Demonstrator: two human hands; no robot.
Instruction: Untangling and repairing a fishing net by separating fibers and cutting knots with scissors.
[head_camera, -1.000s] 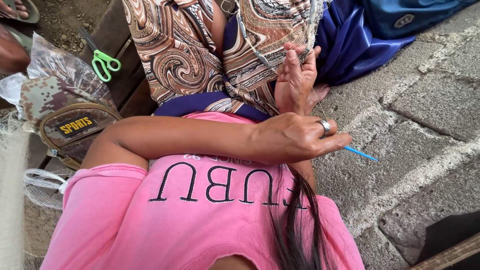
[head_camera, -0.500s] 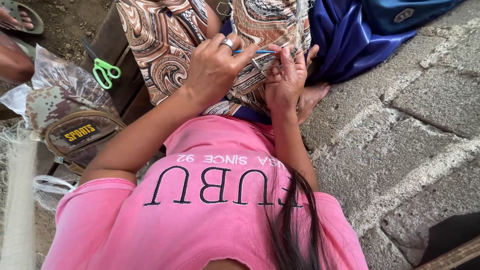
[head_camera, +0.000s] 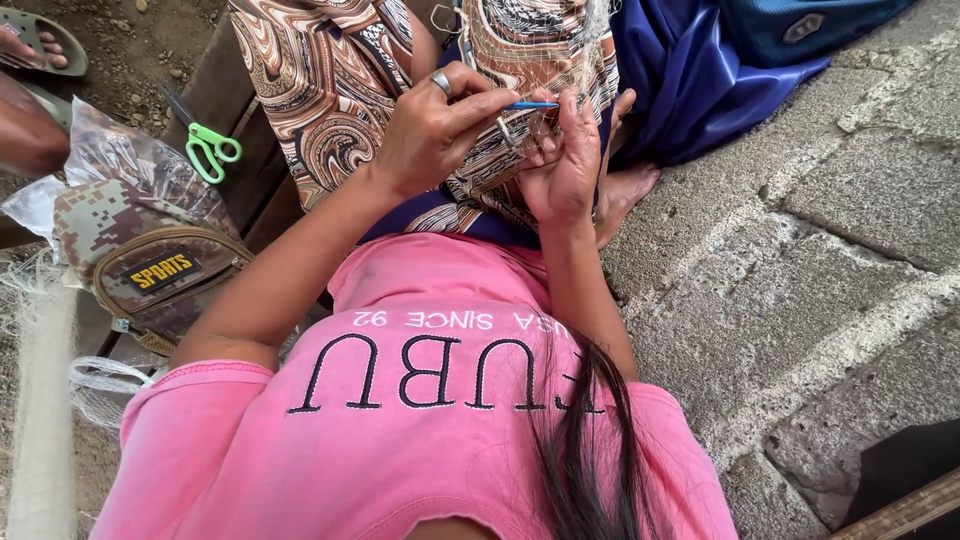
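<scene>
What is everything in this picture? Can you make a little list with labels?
Place: a person sits by a stone block floor
Left hand: left hand, with a ring, pinches a thin blue tool
Right hand: right hand holds fine netting up against the tool
Lap: brown patterned cloth
Clothes: pink shirt
Left side: green scissors, camouflage pouch, white netting
Far right: blue fabric
Top left corner: another person's foot in a sandal
</scene>
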